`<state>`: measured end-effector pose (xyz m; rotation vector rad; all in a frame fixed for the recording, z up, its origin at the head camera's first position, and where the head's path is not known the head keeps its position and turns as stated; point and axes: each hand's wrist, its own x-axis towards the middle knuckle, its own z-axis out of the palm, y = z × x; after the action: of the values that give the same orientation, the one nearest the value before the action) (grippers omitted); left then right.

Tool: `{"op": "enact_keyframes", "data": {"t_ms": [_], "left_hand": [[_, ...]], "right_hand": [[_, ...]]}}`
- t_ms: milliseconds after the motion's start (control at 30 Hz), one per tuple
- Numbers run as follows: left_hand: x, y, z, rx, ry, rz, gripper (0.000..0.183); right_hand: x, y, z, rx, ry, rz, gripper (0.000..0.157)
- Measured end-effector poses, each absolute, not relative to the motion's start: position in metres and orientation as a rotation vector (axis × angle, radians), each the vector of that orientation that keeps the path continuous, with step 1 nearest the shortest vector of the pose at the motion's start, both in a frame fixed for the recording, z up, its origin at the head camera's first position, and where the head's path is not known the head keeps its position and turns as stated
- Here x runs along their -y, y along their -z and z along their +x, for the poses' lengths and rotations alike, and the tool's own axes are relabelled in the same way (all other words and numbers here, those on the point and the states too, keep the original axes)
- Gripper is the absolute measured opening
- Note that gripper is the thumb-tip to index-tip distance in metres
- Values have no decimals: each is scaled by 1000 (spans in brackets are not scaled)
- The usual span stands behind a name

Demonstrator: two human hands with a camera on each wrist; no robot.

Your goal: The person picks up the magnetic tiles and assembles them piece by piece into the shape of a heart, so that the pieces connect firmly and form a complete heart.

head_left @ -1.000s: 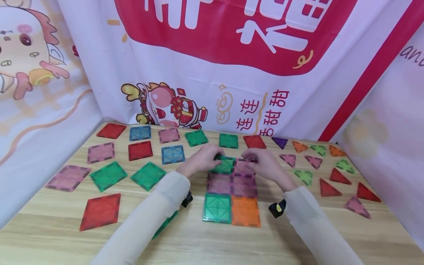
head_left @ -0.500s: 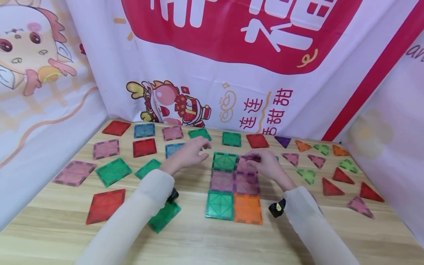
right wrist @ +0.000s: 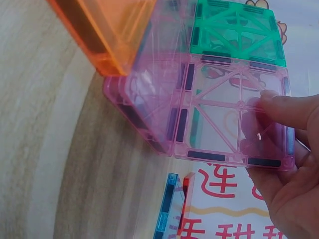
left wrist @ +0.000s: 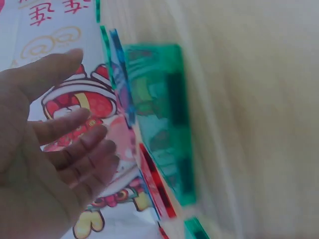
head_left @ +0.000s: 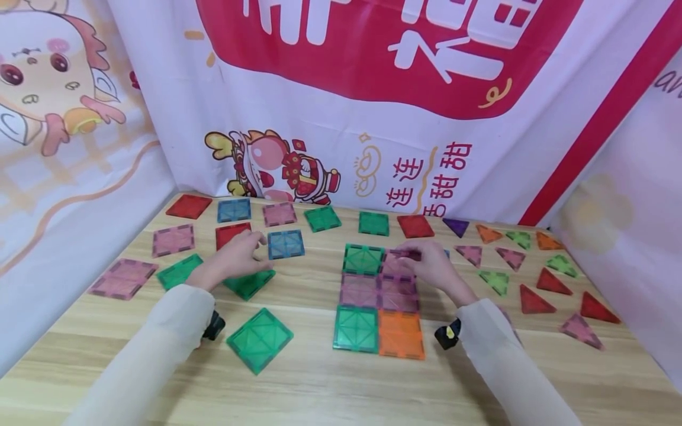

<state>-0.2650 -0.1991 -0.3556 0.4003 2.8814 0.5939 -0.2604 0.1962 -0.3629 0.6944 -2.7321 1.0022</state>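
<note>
Across the far side hangs a white cloth banner (head_left: pixel 325 109) printed with a red panel, white Chinese characters and a cartoon figure. Before it spreads a wood-grain table (head_left: pixel 341 393). Two pale sleeves reach over it, the left sleeve (head_left: pixel 141 343) and the right sleeve (head_left: pixel 514 355).

Near the middle stands a joined assembly of six square magnetic tiles, two across and three deep. Its far row is a green tile (head_left: pixel 364 258) on the left and a pink tile (right wrist: pixel 214 124) on the right; two more pink tiles (head_left: pixel 360 290) make the middle row, and the near row pairs a green square (head_left: pixel 356 328) with an orange square (head_left: pixel 401 335). The right hand (head_left: pixel 428 260) pinches the far pink tile by its right edge, thumb on one face and fingers behind.

Over the loose squares on the left, the left hand (head_left: pixel 234 257) hovers with thumb and fingers loosely spread, close to a green square tile (head_left: pixel 248 287) and a red square tile (head_left: pixel 231 232); whether it touches either cannot be told.

Just right of these lies a blue square (head_left: pixel 286 244). Smallest are the triangles on the right: purple (head_left: pixel 455 227) farthest, red ones (head_left: pixel 535 299) nearer.
</note>
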Motion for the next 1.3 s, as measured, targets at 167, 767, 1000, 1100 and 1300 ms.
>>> {"op": "enact_keyframes", "data": {"t_ms": [167,767,1000,1100,1300], "left_hand": [[209,360,-260,-2833,-490,309,73],[205,366,-251,-2812,-372,250,98],[197,367,-253,-2832,-378,253,90],[192,365,-254,-2879,-406,293,86],[179,358,-252,-2915,-547,400,86]], "right_hand": [[-196,363,-261,2736,-981,685,19],[-196,361,-260,2746,-1001,689,19],[-198,362,-261,2774,-1047,676,21],[-199,362,-261,2781,-1061,671,22],[-198,361,-262,2785,-1025,674,21]]}}
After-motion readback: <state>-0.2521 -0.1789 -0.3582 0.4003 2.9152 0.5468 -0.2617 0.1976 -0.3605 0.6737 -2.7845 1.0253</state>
